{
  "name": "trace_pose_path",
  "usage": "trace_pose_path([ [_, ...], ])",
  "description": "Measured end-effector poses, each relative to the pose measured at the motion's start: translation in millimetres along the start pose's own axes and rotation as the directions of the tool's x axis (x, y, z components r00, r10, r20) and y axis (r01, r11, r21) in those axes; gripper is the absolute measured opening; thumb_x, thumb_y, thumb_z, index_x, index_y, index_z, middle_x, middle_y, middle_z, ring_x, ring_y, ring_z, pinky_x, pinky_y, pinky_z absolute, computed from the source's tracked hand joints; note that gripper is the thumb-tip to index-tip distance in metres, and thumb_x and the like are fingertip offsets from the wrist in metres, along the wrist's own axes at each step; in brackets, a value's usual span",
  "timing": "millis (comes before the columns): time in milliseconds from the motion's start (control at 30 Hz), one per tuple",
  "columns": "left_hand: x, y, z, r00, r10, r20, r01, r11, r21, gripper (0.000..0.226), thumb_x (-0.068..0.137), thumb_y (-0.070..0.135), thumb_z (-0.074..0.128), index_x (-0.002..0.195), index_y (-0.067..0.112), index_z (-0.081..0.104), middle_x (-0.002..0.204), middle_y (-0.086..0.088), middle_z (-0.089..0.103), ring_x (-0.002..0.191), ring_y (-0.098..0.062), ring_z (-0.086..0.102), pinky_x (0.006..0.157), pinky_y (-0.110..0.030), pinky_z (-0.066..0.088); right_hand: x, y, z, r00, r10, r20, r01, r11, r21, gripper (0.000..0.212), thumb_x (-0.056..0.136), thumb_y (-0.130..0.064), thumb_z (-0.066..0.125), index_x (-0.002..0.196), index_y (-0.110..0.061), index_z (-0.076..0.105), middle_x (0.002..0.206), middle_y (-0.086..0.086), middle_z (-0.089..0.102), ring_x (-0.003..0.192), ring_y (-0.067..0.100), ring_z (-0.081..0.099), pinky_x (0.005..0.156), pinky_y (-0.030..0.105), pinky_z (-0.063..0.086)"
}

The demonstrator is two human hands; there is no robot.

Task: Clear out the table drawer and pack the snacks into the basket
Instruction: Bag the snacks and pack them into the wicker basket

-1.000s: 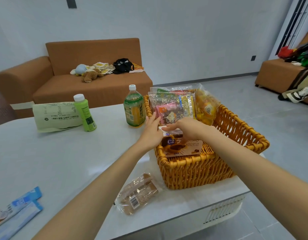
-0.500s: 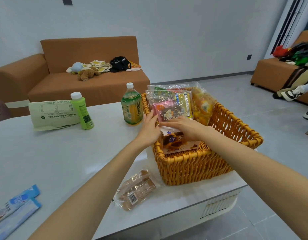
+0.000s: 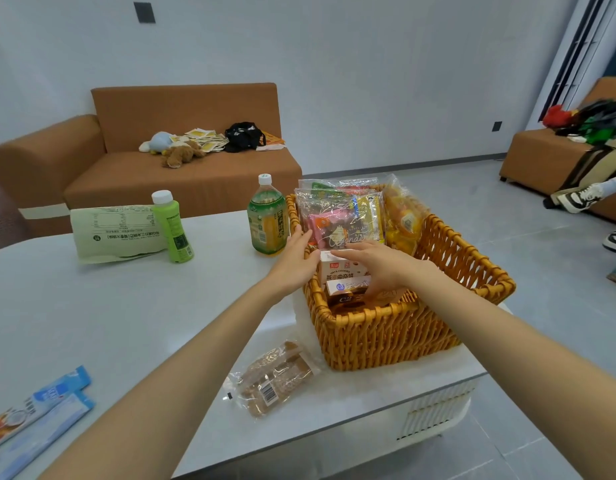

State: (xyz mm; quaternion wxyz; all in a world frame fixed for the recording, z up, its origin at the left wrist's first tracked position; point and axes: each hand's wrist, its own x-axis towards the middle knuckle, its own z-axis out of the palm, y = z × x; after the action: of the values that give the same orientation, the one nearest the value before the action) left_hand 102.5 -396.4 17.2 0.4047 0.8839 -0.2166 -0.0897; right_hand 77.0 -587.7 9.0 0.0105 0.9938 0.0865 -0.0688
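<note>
A wicker basket [image 3: 386,337] stands on the right part of the white table [image 3: 109,323]. Clear snack packets [image 3: 337,220] and an orange-yellow bag [image 3: 403,216] stand against its back. In front of them stands a white cookie box [image 3: 337,270], with a brown C2 box [image 3: 348,289] lower down at the front. My left hand [image 3: 296,258] presses straight fingers against the white box's left side and the packets. My right hand [image 3: 379,266] lies palm down over the boxes, fingers along the white box's top, thumb down by the C2 box.
A tea bottle [image 3: 266,220] stands just left of the basket, with a green bottle [image 3: 171,230] and a pale green packet [image 3: 116,230] further left. A clear-wrapped brown snack [image 3: 275,379] lies near the front edge. Blue sachets [image 3: 40,414] lie bottom left. A person's legs [image 3: 583,195] show at right.
The C2 box has sunk lower into the basket's front, and the white cookie box now shows upright behind it. Both hands stay on the boxes, the right one shifted slightly.
</note>
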Motion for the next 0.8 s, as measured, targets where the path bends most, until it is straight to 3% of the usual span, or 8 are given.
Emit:
trace_pose_path([
  [100, -3, 0, -3, 1.000, -0.003, 0.016, 0.003, 1.000, -0.001, 0.057, 0.103, 0.028, 0.039, 0.153, 0.020, 0.015, 0.162, 0.002, -0.003, 0.149, -0.019, -0.001, 0.120, -0.042, 0.015, -2, 1, -2, 1.000, 0.023, 0.020, -0.024, 0.998, 0.056, 0.101, 0.078, -0.016, 0.075, 0.152, -0.039, 0.010, 0.157, -0.002, 0.025, 0.144, 0.027, 0.019, 0.111, 0.049, 0.033],
  [200, -5, 2, -5, 1.000, -0.019, 0.017, 0.019, 1.000, 0.003, 0.056, 0.103, 0.028, 0.040, 0.153, 0.020, 0.016, 0.162, 0.000, -0.001, 0.148, -0.019, 0.001, 0.120, -0.040, 0.014, 6, 3, 2, 0.997, 0.064, 0.048, -0.069, 0.991, 0.111, 0.094, 0.085, -0.022, 0.069, 0.152, -0.040, 0.006, 0.159, -0.003, 0.020, 0.147, 0.028, 0.010, 0.116, 0.053, 0.022],
  [300, -5, 2, -6, 1.000, -0.024, 0.016, 0.024, 1.000, 0.002, 0.055, 0.103, 0.027, 0.040, 0.153, 0.020, 0.017, 0.162, 0.000, 0.002, 0.148, -0.018, 0.004, 0.118, -0.037, 0.015, 15, 4, 2, 0.996, 0.085, 0.020, -0.087, 0.982, 0.168, 0.085, 0.084, -0.031, 0.071, 0.152, -0.033, 0.021, 0.154, 0.002, 0.031, 0.139, 0.025, 0.030, 0.112, 0.043, 0.031],
  [400, -3, 0, -8, 0.999, -0.028, 0.036, 0.028, 1.000, 0.005, 0.056, 0.103, 0.028, 0.040, 0.153, 0.021, 0.017, 0.162, 0.000, 0.003, 0.148, -0.018, 0.005, 0.117, -0.036, 0.016, 17, 3, -10, 0.998, 0.053, 0.043, -0.061, 0.971, 0.233, 0.081, 0.080, -0.027, 0.075, 0.149, -0.034, 0.032, 0.149, 0.001, 0.040, 0.131, 0.024, 0.041, 0.105, 0.039, 0.038],
  [500, 1, -3, -9, 0.999, -0.020, 0.047, 0.020, 1.000, 0.004, 0.057, 0.102, 0.029, 0.042, 0.153, 0.021, 0.017, 0.162, 0.000, 0.003, 0.148, -0.018, 0.006, 0.117, -0.037, 0.017, 19, 7, -29, 0.988, 0.042, 0.151, -0.079, 0.964, 0.254, 0.077, 0.080, -0.027, 0.076, 0.146, -0.034, 0.037, 0.144, 0.000, 0.043, 0.127, 0.024, 0.044, 0.103, 0.039, 0.042],
  [667, 8, -7, -6, 0.999, -0.007, 0.042, 0.007, 1.000, -0.010, 0.058, 0.101, 0.029, 0.044, 0.152, 0.021, 0.017, 0.162, 0.000, 0.000, 0.148, -0.019, 0.004, 0.117, -0.038, 0.016, 27, 19, -46, 0.894, -0.002, 0.448, -0.161, 0.932, 0.325, 0.065, 0.080, -0.027, 0.076, 0.137, -0.037, 0.048, 0.132, -0.004, 0.058, 0.114, 0.018, 0.058, 0.100, 0.042, 0.048],
  [800, 15, -9, -4, 0.999, 0.009, 0.048, -0.008, 1.000, -0.012, 0.059, 0.101, 0.028, 0.044, 0.153, 0.021, 0.016, 0.162, 0.001, -0.005, 0.148, -0.018, 0.001, 0.117, -0.037, 0.017, 37, 18, -41, 0.945, 0.012, 0.327, -0.133, 0.928, 0.349, 0.056, 0.085, -0.013, 0.069, 0.137, -0.026, 0.051, 0.138, 0.000, 0.053, 0.130, 0.020, 0.046, 0.111, 0.044, 0.036],
])
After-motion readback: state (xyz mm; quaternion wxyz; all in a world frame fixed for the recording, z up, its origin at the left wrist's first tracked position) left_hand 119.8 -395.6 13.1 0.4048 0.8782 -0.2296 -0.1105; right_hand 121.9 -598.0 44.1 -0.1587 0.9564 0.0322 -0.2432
